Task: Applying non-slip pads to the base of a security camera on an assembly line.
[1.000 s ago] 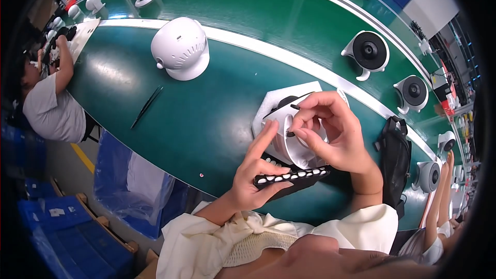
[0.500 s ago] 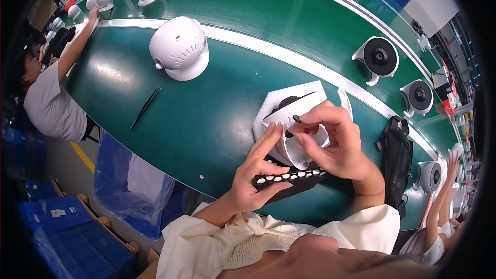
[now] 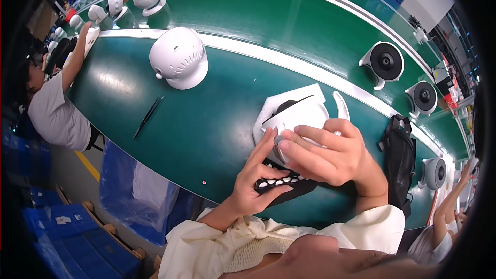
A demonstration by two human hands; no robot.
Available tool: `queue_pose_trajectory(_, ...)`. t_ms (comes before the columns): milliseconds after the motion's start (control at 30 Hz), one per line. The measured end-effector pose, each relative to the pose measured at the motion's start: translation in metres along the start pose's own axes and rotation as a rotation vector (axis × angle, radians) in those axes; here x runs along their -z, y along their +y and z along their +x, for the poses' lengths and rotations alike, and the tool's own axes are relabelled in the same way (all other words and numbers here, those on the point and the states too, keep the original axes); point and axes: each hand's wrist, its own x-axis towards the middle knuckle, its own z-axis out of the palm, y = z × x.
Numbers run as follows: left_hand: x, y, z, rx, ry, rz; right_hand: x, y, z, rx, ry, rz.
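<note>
The left hand (image 3: 248, 187) is half closed, its thumb and lower fingers pinching a black spotted piece (image 3: 290, 192), while its index finger reaches up against a white shell (image 3: 309, 114). That shell lies just beyond both hands, tilted, on a pale block (image 3: 263, 119). The right hand (image 3: 330, 154) bends over the near side of the shell, fingers curled and drawn together; a small grey spot shows at their tips, and from here I can't tell whether it is a nail or a held part.

Over on the left, a co-worker (image 3: 57, 108) in a grey shirt reaches toward the line, above blue crates (image 3: 70, 232) and a blue bin (image 3: 137, 191). Dark tweezers (image 3: 149, 117) and a white domed unit (image 3: 178, 58) rest on the green bench (image 3: 217, 119). To the right sit a black bag (image 3: 400, 157) and, beyond the pale rail, round-faced units (image 3: 386, 61).

The bin's plastic lining is crumpled and see-through; the dome is smooth, cut with slanting slots; the block looks like foam; the spotted piece carries a row of white rounds; the bag seems soft.
</note>
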Motion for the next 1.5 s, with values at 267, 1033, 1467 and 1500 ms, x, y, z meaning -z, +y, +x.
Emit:
queue_pose_trajectory(267,0.004,-0.010,0.000,0.011,0.039,-0.043,0.028,0.035,-0.018,-0.802,0.016,0.809)
queue_pose_trajectory(1033,0.010,-0.018,-0.005,0.057,0.066,-0.046,0.022,0.060,-0.030,-1.099,-0.128,0.965)
queue_pose_trajectory(1467,0.014,-0.024,-0.003,0.035,0.062,-0.039,0.015,0.039,-0.026,-0.961,-0.024,0.580)
queue_pose_trajectory(1500,0.015,-0.025,-0.003,0.040,0.062,-0.034,0.012,0.038,-0.026,-0.890,0.008,0.493)
